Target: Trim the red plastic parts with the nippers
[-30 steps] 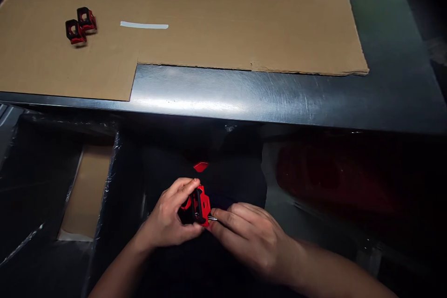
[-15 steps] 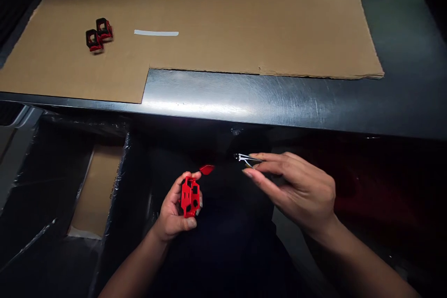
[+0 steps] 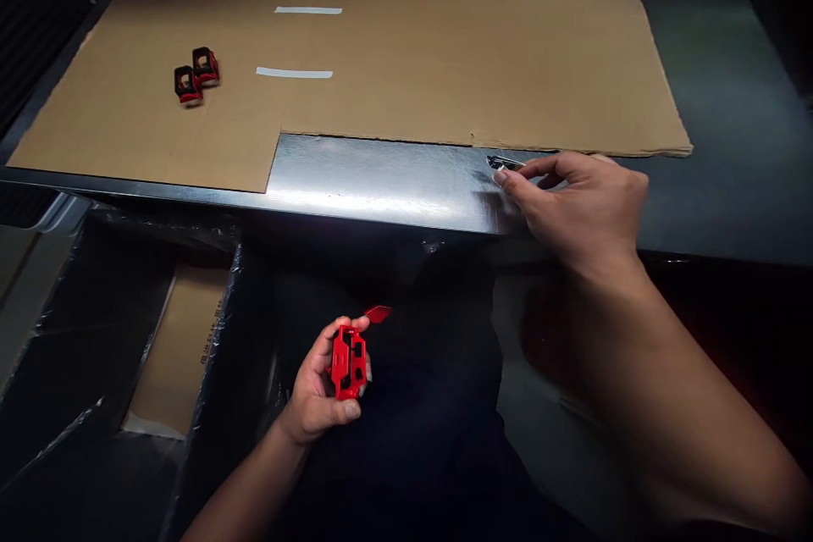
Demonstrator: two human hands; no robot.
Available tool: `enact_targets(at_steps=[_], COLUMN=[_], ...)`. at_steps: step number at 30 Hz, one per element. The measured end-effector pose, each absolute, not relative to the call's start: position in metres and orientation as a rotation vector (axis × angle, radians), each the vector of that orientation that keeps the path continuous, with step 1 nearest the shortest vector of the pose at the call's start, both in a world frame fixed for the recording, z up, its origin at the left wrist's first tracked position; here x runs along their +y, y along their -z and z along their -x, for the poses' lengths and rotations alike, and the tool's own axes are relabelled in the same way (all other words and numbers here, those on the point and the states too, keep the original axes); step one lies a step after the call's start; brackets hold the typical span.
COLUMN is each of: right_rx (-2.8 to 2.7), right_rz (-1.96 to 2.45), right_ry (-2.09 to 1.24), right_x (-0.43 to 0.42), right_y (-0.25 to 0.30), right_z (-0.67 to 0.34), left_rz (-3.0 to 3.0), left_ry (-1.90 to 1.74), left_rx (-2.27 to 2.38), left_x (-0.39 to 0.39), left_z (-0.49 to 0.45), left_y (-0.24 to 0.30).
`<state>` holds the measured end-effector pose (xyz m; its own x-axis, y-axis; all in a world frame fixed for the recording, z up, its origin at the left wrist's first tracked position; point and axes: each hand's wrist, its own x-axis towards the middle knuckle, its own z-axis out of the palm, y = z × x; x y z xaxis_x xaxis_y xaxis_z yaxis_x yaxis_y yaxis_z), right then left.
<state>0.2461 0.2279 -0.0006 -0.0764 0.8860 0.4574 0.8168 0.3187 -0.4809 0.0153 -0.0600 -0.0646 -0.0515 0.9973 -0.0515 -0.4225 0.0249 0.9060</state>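
In my left hand [image 3: 318,385], closed low in front of my body, is a red plastic frame [image 3: 349,364] with square and round openings. A flat red tab [image 3: 379,314] sticks out past the index fingertip; whether it joins the frame cannot be made out. My right hand [image 3: 588,203] pinches a small silver tool that looks like a nail clipper [image 3: 504,163], just over the bare metal strip of the table [image 3: 381,178]. The fingers partly cover the tool.
A cardboard sheet [image 3: 445,68] covers much of the table, with two white tape strips [image 3: 294,73] on it. Two black-and-red square parts [image 3: 188,85] lie at its left. Below left stands a box lined with dark plastic [image 3: 209,406], cardboard [image 3: 171,347] showing inside.
My right hand has moved up and to the right, carrying the nail clipper from above my lap to the table's metal edge. My left hand holds the red frame almost unmoved.
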Motion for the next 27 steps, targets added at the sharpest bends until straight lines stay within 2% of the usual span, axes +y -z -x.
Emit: enact_targets(at_steps=[6,10,12,14,18,21,24,27], right_rx=[-1.772,-1.679,-1.644,-1.672,-1.808,-1.686,-1.596,-1.648], right_rz=[1.629,1.314,1.178,1.11,0.985,0.992,1.024,1.076], right_ry=[-0.165,-0.023,-0.071,-0.332,-1.163,-1.635,-1.839,-1.756], right_x=[0.264,0.238,0.207,0.167,0.084,0.043,0.026,0.023], right_y=[0.02,0.012,0.008,0.01,0.024,0.034,0.035,0.029], right_z=[-0.25,-0.248,-0.242,-0.234,-0.218,-0.213,-0.212,-0.212], left_rz=[-0.836,-0.838,-0.906,-1.031,-1.35,-1.537,-1.754,-2.003], left_ry=[-1.385,-1.372,-1.34,-1.305,-1.251,-1.189,-1.131,-1.12], left_rx=[0.951,0.981,1.033,1.112,1.257,1.317,1.375,1.413], left_x=[-0.059,-0.06,-0.06,-0.06,-0.057,-0.053,-0.05,-0.047], left_z=[-0.015,-0.018,-0.019,-0.019,-0.016,-0.016,-0.017,-0.019], left_y=[0.064,0.067,0.067,0.065,0.061,0.057,0.057,0.06])
